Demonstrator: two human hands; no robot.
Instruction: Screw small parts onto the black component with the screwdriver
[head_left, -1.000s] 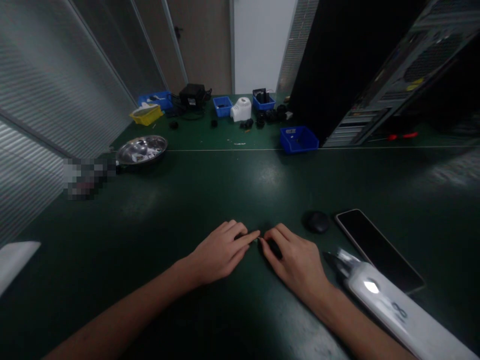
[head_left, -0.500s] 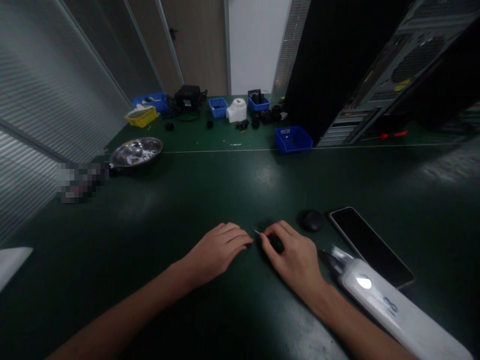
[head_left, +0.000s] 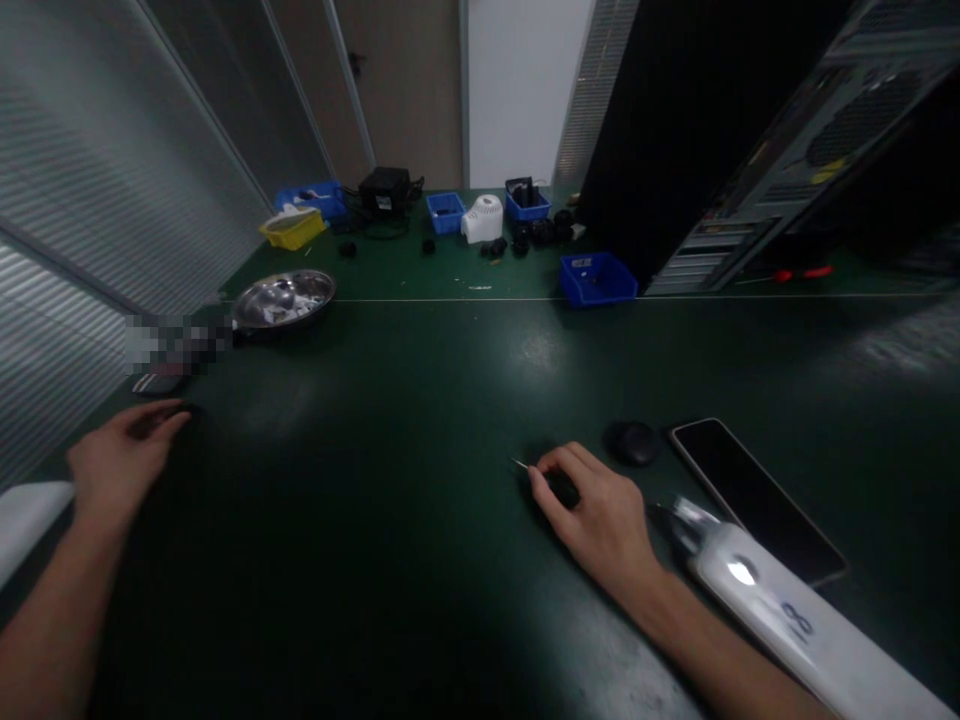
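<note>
My right hand rests on the dark green table, its fingers curled round a small black part with a thin metal pin sticking out to the left. My left hand is far out at the left edge of the table, fingers bent, reaching toward a small dark flat object just beyond its fingertips. Whether the left hand holds anything is unclear.
A black round cap, a dark phone and a white electric tool lie to the right of my right hand. A metal dish sits at the left. Blue bins, a yellow bin and computer cases stand at the back.
My left hand has left the middle, where it met the right hand, and swung far to the left table edge. The right hand stays on the small black part.
</note>
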